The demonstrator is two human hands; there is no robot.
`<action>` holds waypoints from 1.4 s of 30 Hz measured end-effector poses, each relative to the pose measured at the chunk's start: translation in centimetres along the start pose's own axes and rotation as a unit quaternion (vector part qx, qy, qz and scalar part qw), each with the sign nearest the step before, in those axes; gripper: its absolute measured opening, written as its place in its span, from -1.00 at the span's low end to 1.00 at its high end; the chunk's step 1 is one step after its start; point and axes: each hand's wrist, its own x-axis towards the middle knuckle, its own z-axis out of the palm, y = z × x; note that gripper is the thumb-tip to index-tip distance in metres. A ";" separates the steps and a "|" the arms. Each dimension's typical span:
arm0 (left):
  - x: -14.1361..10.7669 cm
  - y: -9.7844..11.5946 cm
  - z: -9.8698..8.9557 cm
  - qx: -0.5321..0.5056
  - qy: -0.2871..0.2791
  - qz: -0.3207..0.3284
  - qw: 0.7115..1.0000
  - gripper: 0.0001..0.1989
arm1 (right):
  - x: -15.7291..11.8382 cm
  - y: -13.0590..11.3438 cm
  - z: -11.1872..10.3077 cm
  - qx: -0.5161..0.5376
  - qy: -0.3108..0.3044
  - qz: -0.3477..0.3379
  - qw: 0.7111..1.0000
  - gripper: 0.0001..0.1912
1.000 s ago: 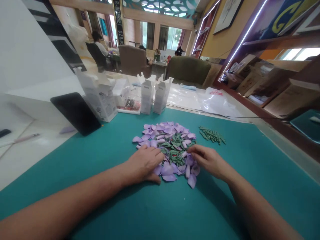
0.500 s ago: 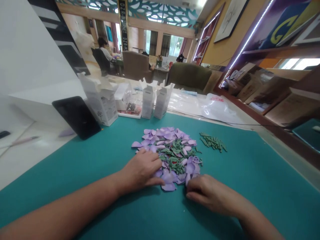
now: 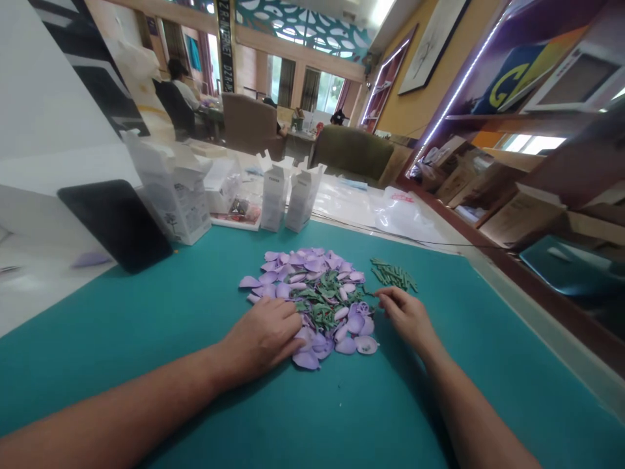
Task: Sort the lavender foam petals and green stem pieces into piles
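The left hand (image 3: 258,342) is laid on the petal pile (image 3: 312,306) with its grip apart; the right hand (image 3: 407,319) is kept beside the pile, grip together, no held thing seen.

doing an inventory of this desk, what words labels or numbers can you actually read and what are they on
"G": large yellow letter on the blue poster at upper right
White cardboard box: small print, too small to read
Dark column: pale vertical lettering, too blurred to read
Plastic bag: red print, too blurred to read
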 end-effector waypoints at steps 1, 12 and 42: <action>0.0 -0.1 0.0 -0.012 0.003 0.004 1.000 -0.79 | 0.3 0.4 0.2 0.011 0.011 0.004 1.000 -0.70; -0.3 -0.8 -0.3 -0.061 0.020 0.004 0.998 -0.78 | 2.7 -2.9 0.6 -0.027 -0.149 -0.061 0.987 -0.79; 1.3 5.0 3.0 0.033 0.024 0.200 0.979 -0.89 | -0.5 -6.2 0.3 -0.185 -0.240 -0.220 0.927 -0.79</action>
